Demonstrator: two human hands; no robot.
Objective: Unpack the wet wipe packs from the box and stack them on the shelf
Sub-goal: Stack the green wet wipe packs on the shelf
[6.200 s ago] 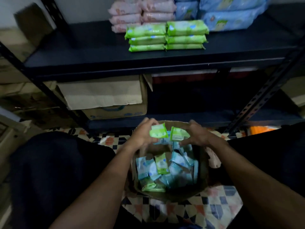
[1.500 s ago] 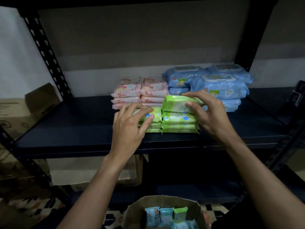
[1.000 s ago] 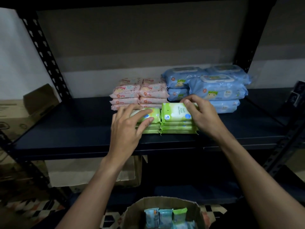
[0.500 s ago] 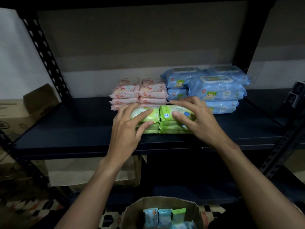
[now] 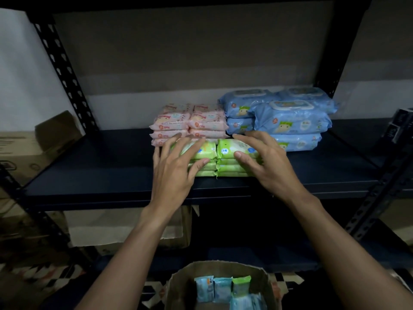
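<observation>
The left hand is lying with fingers spread and nearly straight over the top of the left green stack. Its thumb is resting against the front edge, and it is pressing rather than clasping. The right hand is mirroring it on the right green stack, with fingers fanned across the top pack and the thumb lying on its front face. Nothing is being pinched or lifted by either hand.

The two green stacks of wet wipe packs are sitting side by side, touching, directly under the palms near the front lip of the dark shelf. Just beyond the left fingertips, pink packs are standing in two stacks. Beyond the right fingertips, larger blue packs are lying piled against the wall.

Below the wrists, between the forearms, the open cardboard box is sitting on the floor with small packs, blue and green, standing on end inside. Under the shelf, behind the left forearm, a brown carton is occupying the lower level. Far out to the left of the left hand, another carton is showing beside the perforated black upright.
</observation>
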